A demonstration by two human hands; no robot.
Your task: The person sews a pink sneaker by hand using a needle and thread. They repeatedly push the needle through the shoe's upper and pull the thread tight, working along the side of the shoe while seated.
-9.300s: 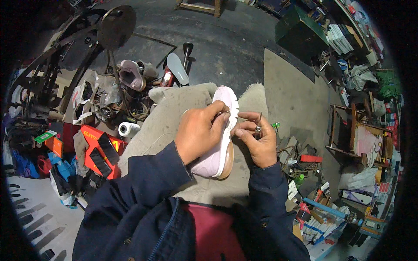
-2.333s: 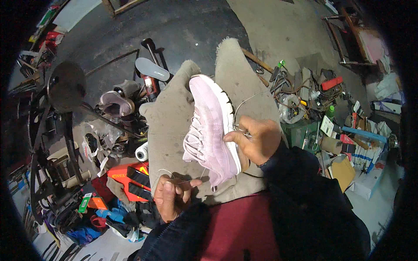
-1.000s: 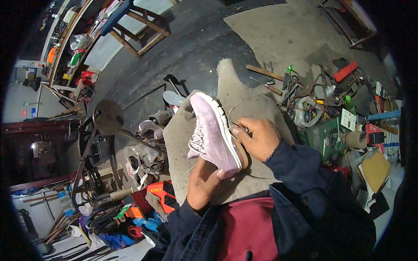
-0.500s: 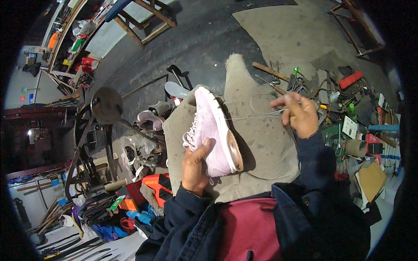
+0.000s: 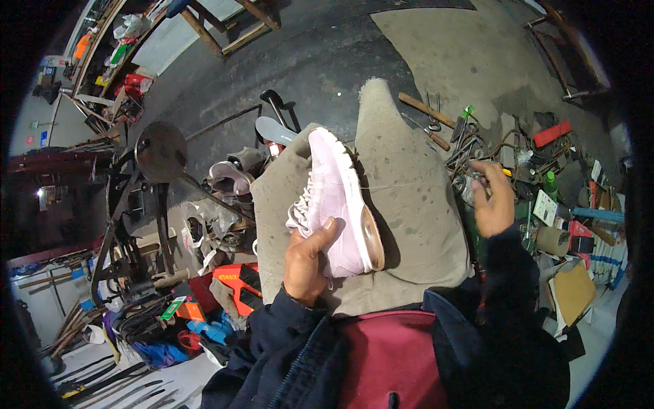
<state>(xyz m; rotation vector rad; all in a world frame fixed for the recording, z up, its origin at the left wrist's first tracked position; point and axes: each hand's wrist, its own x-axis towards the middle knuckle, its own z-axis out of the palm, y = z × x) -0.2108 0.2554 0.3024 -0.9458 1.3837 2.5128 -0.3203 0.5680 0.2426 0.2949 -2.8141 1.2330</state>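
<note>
Dark floor [image 5: 320, 68] is spreading beyond your knees, and a stained beige cloth [image 5: 415, 238] is covering your lap. On it, the pale pink shoe [image 5: 332, 180] is lying with its toe pointing away from you and its white sole facing right. Your left hand [image 5: 306, 262] is gripping the shoe near the heel, thumb pressing on its side. Fine thread [image 5: 392, 187] is running from the sole's edge toward your right hand [image 5: 492, 198], which is hovering beyond the cloth's right side, fingers bending; whether they are pinching the thread, you cannot tell.
</note>
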